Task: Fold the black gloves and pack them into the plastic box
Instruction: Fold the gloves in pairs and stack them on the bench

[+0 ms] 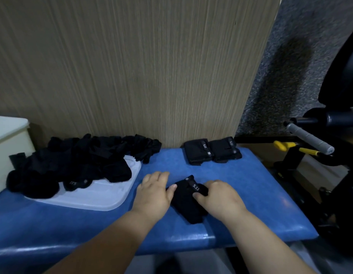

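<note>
The left hand lies flat on the blue padded worktop with its fingers straight and spread, its thumb touching the left edge of a black glove. The right hand has its fingers curled over the right side of that same glove, gripping it near the strap with the pale lettering. The glove lies on the worktop between the two hands, close to the near edge. A tall wood-grain panel stands behind the worktop and fills most of the view, with grey speckled carpet to its right. On the left half of the worktop a loose pile of black gloves sprawls against the panel and spills partly onto a translucent lid that lies flat under its near side. At the far left edge stands a pale plastic box, touching the pile; what it holds cannot be seen. At the back right of the worktop, against the panel, two folded gloves sit side by side, touching each other and well apart from the pile. Beyond the worktop's right end is dark exercise gear with a grey handle and yellow grips.
</note>
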